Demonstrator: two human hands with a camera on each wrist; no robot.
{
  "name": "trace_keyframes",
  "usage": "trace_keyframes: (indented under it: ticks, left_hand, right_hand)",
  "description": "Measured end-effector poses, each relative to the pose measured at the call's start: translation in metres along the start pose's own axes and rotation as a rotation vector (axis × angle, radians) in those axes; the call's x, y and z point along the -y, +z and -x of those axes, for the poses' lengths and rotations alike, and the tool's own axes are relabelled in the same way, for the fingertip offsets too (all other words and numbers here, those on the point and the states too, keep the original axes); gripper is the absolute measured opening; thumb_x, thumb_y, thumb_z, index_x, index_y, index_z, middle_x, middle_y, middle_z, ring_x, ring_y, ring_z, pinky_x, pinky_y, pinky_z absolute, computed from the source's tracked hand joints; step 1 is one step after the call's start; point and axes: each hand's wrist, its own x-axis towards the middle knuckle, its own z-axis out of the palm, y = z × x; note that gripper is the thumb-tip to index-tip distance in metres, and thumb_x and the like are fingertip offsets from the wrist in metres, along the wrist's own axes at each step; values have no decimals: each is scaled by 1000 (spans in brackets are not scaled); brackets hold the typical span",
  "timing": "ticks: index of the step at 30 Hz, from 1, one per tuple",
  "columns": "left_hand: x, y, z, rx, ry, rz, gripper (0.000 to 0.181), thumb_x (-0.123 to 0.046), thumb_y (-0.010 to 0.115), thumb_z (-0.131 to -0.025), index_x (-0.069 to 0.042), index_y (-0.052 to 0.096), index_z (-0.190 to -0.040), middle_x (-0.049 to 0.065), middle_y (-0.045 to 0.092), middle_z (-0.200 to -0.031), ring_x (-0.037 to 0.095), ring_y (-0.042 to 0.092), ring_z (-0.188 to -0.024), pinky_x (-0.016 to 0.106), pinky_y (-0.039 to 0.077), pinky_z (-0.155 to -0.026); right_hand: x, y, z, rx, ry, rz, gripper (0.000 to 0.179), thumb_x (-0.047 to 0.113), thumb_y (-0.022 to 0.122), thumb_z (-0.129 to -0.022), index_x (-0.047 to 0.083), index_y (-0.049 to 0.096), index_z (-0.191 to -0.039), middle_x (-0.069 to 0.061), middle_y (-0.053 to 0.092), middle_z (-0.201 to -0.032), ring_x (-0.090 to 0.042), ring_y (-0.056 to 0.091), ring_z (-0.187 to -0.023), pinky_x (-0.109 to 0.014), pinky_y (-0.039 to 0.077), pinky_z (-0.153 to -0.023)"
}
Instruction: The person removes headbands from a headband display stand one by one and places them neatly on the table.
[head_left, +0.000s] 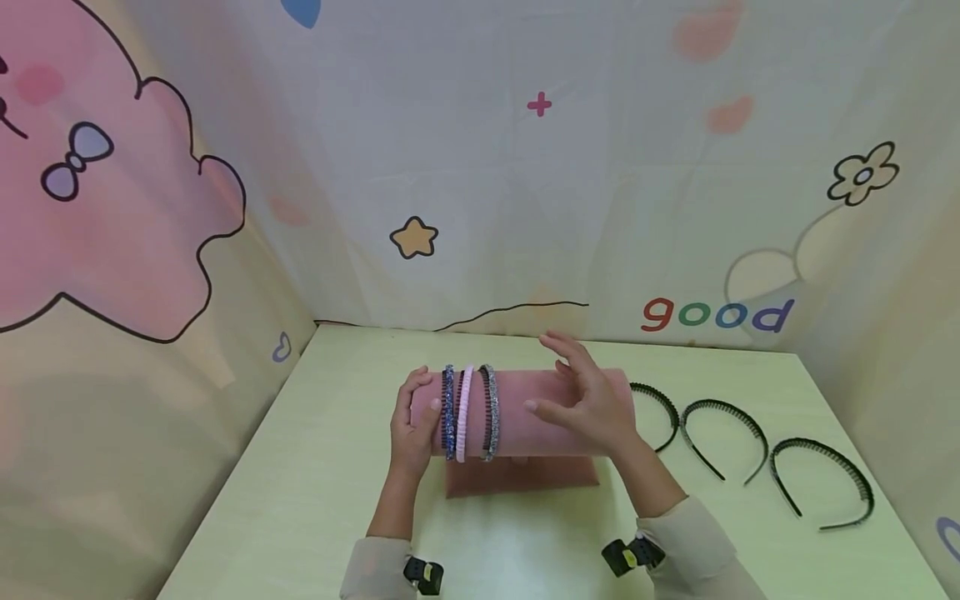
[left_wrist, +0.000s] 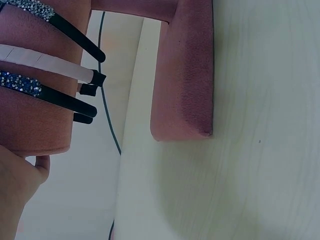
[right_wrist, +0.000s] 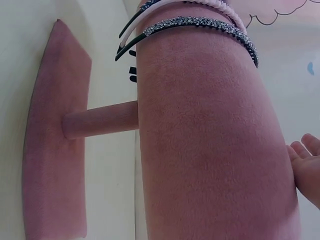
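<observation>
A pink velvety headband stand, a horizontal roll on a post and flat base, stands on the table. Three headbands sit around the roll's left half: one with blue glitter, one pale pink and one with silver glitter. My left hand grips the roll's left end, thumb in front, beside the blue headband. At the right part of the roll, my right hand has its fingers spread and thumb apart, with no headband in it. In the right wrist view its fingers show beside the roll's edge.
Three dark toothed headbands lie on the table right of the stand: one partly behind the roll, a middle one and a far right one. A printed cloth surrounds the pale table at the back and sides.
</observation>
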Motion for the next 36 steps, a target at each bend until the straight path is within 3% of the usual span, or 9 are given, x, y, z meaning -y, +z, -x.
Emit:
trace_keyframes:
  ticks: [8,14,19,25,31,36]
  left_hand:
    - [2,0,2,7,-9,31,30,-6,44,-86,1,39,-114,19,28,-132,26,29,-119,47,24,-93]
    - [1,1,2,3,-1,26,29,-6,45,-86,1,39,-114,16,29,-131,25,29,-119,46,23,-93]
    - [4,1,2,9,-19,19,30,-9,44,-86,0,38,-114,16,29,-131,27,28,-119,46,25,-92]
    - [1,1,2,14,-15,27,30,-7,44,-86,2,37,-114,17,28,-131,27,28,-119,45,27,-92]
    - [-3,-2,3,10,-15,29,30,-4,44,-86,2,37,-114,18,28,-132,25,30,-118,46,27,-91]
    - [-3,-1,2,21,-7,52,30,-3,44,-86,2,37,-115,17,27,-132,26,29,-118,47,27,-90]
  right_hand:
    - [5,10,-15,132,70,-13,72,9,71,-69,9,32,-131,-2,23,-136,-15,23,-123,-40,23,-96]
    - [-6,17,-25,248,151,58,74,20,73,-67,18,35,-130,2,20,-138,-17,18,-124,-44,22,-95]
    - [-25,22,-27,296,198,182,78,40,73,-61,30,35,-128,9,23,-136,-14,19,-123,-44,23,-94]
    - [-26,28,-28,339,223,343,89,56,70,-53,34,31,-130,15,31,-129,-10,26,-118,-41,24,-94]
    - [-25,37,-28,437,195,675,100,71,59,-51,33,20,-135,4,33,-131,-19,29,-118,-42,19,-95]
    - [-26,41,-29,456,186,794,103,70,60,-52,30,17,-136,-1,34,-131,-23,28,-119,-43,19,-95]
